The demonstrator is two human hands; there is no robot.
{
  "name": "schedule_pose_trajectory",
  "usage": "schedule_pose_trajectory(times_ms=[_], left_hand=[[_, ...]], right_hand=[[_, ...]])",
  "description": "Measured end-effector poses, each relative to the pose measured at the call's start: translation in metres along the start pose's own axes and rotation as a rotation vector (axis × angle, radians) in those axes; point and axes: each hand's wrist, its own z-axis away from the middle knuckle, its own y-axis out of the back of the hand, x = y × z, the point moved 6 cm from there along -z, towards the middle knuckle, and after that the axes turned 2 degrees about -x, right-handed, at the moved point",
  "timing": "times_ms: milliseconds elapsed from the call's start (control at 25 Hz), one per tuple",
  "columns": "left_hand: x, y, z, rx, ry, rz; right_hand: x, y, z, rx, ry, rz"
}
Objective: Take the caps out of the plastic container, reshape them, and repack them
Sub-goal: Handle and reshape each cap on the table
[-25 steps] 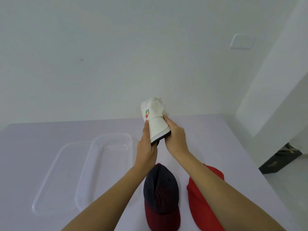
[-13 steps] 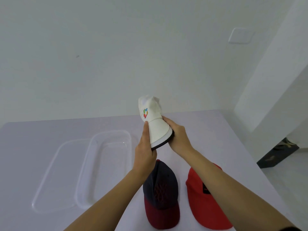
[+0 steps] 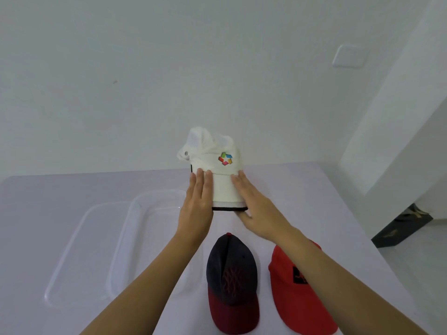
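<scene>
The person is holding a white cap [image 3: 219, 175] up above the table [image 3: 302, 189], beyond the navy cap [image 3: 232, 276], with its brim pointing down toward them and its rumpled crown, bearing a multicoloured logo [image 3: 225, 158], at the top. The left hand [image 3: 196, 209] is lying flat along the brim's left edge, fingers straight and pressed together. The right hand [image 3: 256, 206] is cupping the brim's right edge, fingers extended on top and the thumb tucking under the dark lower rim. Both hands are pressing the brim from its two sides, so the step in hand looks like reshaping: curving the brim of this third cap.

The navy cap, with its maroon brim, is lying on the table nearer the person than the white cap, and the red cap [image 3: 297, 288] is lying just beside the navy cap, to its right. To the left of the navy cap the clear plastic container [image 3: 135, 213] is standing empty, with its clear lid [image 3: 72, 250] beside it, further left.

The crown is still looking crumpled, so the next move probably calls for pushing it out into a dome before any cap goes back in the container.
</scene>
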Motion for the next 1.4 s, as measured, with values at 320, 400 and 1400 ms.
schedule_pose_trajectory(times_ms=[320, 400, 1400], left_hand=[[-0.005, 0.001, -0.006, -0.096, 0.132, 0.1], [-0.002, 0.006, -0.006, -0.062, 0.108, 0.109], [0.024, -0.003, 0.015, -0.009, 0.31, 0.842]], right_hand=[[-0.008, -0.007, 0.014, 0.095, -0.106, 0.017], [-0.012, -0.009, 0.018, 0.112, -0.047, -0.055], [-0.027, -0.002, 0.014, 0.393, 0.004, -0.244]])
